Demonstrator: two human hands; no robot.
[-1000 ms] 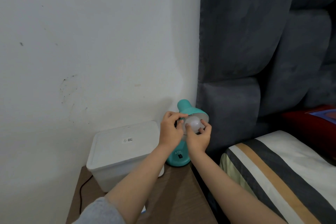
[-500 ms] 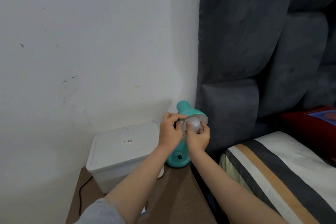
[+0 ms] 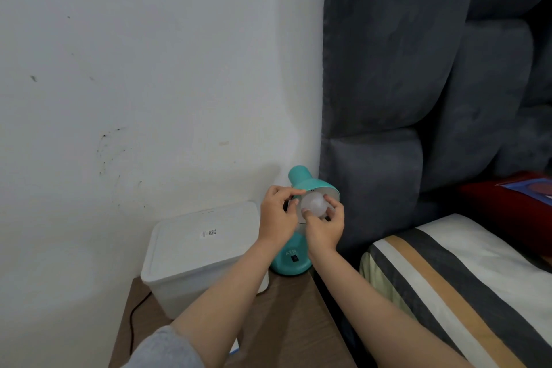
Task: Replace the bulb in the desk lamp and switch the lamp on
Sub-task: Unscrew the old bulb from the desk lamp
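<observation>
Your right hand (image 3: pixel 324 225) has its fingers (image 3: pixel 330 199) curled closed around the white bulb (image 3: pixel 313 204), which sits in the mouth of the teal desk lamp (image 3: pixel 301 185) at the back of the counter (image 3: pixel 286 323), against the wall. Your left hand (image 3: pixel 277 215) pinches the rim of the shade to steady it. From here the bulb could cross-thread or slip, I judge, if you turn it at a slant or loosen your hold; the light lamp could also twist or tip if the left hand gives. The white lidded box (image 3: pixel 200 251) stands just beside the lamp base, crowding your left forearm, and the padded headboard (image 3: pixel 388 98) hems in the right. The switch (image 3: pixel 294 258) on the base stays reachable.
</observation>
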